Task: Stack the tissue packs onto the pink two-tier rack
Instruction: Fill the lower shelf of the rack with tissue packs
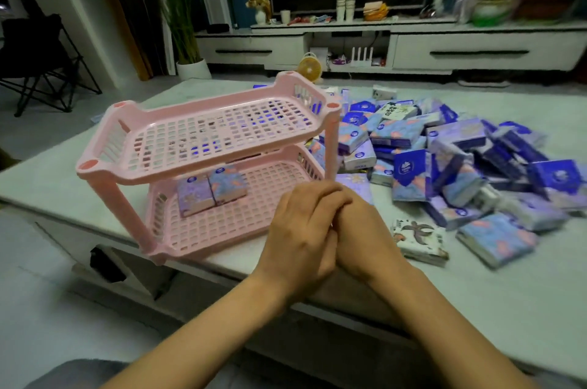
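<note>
With your left hand (pixel 301 229) clasped over your right hand (pixel 365 229), no pack showing in either, two tissue packs (pixel 211 194) on the lower tier of the pink rack (pixel 104 166) and the heap (pixel 444 160) loose on the bench (pixel 47 185), a hasty reach could topple the light rack.

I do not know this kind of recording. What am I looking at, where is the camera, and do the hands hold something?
No machine: a person works with bare hands, and one camera worn on the head looks forward and down. On the table stands a pink two-tier rack. Two tissue packs lie side by side on its lower tier; the upper tier is bare. Many more packs lie in a loose pile right of the rack. The left hand and right hand are clasped together in front of it; no pack shows in them.
</note>
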`<state>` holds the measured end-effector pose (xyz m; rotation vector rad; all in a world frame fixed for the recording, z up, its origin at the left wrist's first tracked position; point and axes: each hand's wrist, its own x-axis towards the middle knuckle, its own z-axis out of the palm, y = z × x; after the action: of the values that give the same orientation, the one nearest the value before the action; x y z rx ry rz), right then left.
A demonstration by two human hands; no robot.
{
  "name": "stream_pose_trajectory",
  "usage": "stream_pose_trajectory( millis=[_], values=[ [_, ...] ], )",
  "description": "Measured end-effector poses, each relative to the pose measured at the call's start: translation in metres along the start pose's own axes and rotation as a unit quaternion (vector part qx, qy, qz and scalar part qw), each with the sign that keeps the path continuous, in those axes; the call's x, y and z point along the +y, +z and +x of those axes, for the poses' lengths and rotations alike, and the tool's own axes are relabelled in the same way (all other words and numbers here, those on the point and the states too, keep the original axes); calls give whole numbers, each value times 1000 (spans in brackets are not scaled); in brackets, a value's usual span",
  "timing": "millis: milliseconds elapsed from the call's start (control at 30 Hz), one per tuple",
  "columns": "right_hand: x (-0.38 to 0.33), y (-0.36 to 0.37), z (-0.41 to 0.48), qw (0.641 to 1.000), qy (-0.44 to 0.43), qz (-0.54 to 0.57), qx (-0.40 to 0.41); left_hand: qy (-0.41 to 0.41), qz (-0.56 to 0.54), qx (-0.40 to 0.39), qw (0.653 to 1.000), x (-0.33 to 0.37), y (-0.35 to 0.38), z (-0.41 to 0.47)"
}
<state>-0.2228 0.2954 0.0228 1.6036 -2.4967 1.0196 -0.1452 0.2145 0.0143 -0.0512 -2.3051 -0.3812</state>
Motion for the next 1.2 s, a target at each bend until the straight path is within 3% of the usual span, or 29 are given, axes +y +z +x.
stream_pose_trajectory(
  millis=[167,300,400,533,700,833,900,1067,1200],
  values=[
    [47,-36,-9,991,35,-74,106,-21,-21,-95,995,8,30,5],
    [84,-63,-10,962,142,-79,221,-42,12,-145,988,9,58,25],
    [95,-71,-11,952,219,-52,208,-80,86,-187,975,14,79,47],
    [91,-64,-7,946,269,-126,135,-149,219,-315,911,2,98,46],
    [88,-54,5,947,287,-106,99,-122,214,-339,908,10,98,46],
    [88,-52,4,950,286,-60,106,-80,156,-290,941,20,89,42],
    [88,-55,2,951,285,-32,115,-89,132,-280,947,19,85,38],
    [95,-68,-5,939,290,70,170,-99,192,-285,934,17,72,31],
    [94,-74,-8,924,307,158,166,-111,164,-262,944,14,65,28]
  ],
)
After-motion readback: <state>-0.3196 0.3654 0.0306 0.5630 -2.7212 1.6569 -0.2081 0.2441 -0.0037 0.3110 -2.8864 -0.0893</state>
